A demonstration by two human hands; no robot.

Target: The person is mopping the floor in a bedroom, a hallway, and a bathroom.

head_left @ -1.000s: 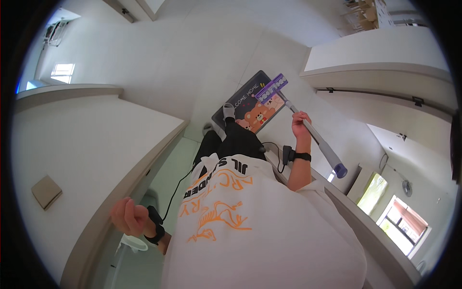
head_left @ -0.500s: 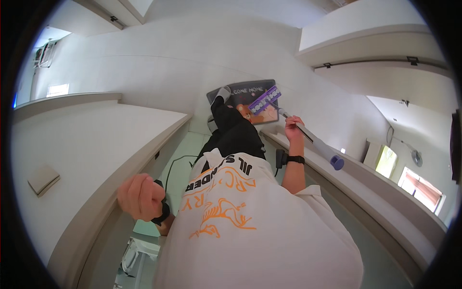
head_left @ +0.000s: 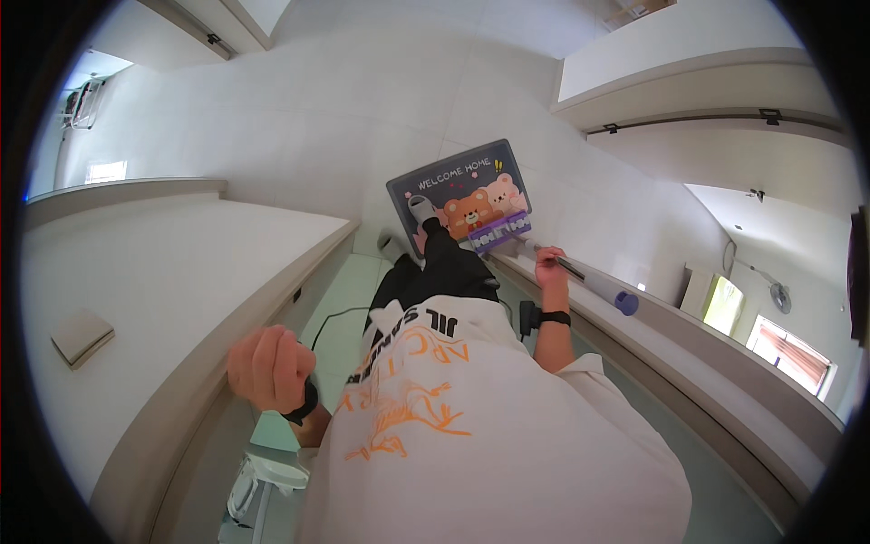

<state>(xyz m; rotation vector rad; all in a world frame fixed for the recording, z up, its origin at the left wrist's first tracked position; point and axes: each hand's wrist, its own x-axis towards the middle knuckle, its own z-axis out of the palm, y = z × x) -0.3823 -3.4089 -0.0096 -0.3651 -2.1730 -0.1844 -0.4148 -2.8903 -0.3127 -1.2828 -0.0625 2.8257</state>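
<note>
My right hand (head_left: pixel 550 266) is wrapped round the grey handle of a mop (head_left: pixel 598 286); the handle's rounded purple end points to the right. The mop's flat purple head (head_left: pixel 498 233) lies over the lower edge of a dark doormat (head_left: pixel 453 172) printed with cartoon bears. My left hand (head_left: pixel 272 367) is closed in a fist beside the left door frame, with nothing showing in it. Black bands circle both wrists. One of my feet, in a grey slipper (head_left: pixel 420 208), stands on the mat; the other is just left of it.
Door frames (head_left: pixel 195 399) rise close on both sides of me. A wall switch (head_left: pixel 83 339) sits on the left wall. Behind me on the left is a white toilet (head_left: pixel 245 490). A fan (head_left: pixel 779 297) and a window (head_left: pixel 791 354) show in the room at right.
The mop head has moved down toward me, from across the mat to its lower edge. My feet have shifted, and more of the mat shows. Both hands stay closed and have dropped slightly or barely moved.
</note>
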